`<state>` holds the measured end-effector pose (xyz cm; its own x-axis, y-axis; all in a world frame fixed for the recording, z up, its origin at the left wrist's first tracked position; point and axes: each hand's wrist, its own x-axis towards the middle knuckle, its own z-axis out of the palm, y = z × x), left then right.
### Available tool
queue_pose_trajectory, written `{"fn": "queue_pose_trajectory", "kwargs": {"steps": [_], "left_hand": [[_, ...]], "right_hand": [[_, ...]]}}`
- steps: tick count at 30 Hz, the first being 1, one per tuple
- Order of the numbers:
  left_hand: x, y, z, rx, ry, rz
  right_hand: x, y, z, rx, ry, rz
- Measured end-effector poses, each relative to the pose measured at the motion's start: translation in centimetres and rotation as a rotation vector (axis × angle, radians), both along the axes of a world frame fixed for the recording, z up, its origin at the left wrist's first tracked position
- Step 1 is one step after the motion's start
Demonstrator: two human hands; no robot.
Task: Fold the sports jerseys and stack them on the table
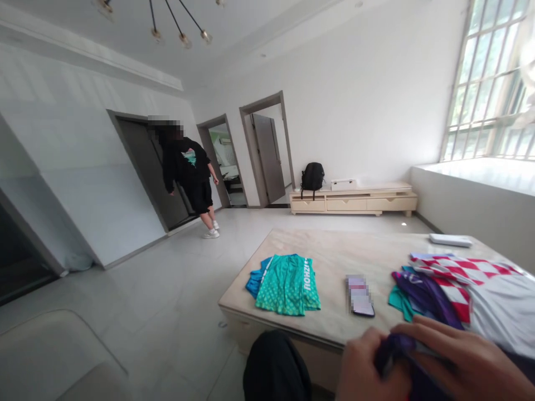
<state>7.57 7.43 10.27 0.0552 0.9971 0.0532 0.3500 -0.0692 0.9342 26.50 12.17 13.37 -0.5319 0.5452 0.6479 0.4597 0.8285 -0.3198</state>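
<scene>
Both my hands are low at the bottom right, closed on a dark purple garment. My left hand pinches its left end and my right hand grips it from the right. Just beyond lies a pile of clothes on the pale stone table: a purple piece, a red-and-white checked shirt and a grey one. A folded teal green garment rests on a blue one at the table's left. A phone lies between the folded stack and the pile.
A person in black clothes stands by the dark doors at the far left. A low cream cabinet with a black backpack stands against the back wall. A white flat object lies at the table's far right. My dark-clad knee is below the table edge.
</scene>
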Motion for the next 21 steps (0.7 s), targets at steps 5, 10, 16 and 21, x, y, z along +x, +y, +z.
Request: {"fn": "queue_pose_trajectory", "kwargs": {"steps": [5, 10, 16, 21], "left_hand": [[-1.8, 1.2, 1.0, 0.113, -0.041, -0.061], [-2.4, 2.1, 1.4, 0.062, -0.148, -0.237], [-4.0, 2.3, 2.1, 0.133, 0.25, -0.396], [-6.3, 3.1, 1.4, 0.195, 0.648, -0.386]], "right_hand": [[0.2, -0.2, 2.2, -0.156, 0.014, -0.159], [0.8, 1.0, 3.4, -0.296, 0.079, -0.206], [2.8, 1.4, 5.3, -0.377, 0.236, -0.198], [4.7, 1.7, 6.0, -0.591, 0.346, -0.049]]}}
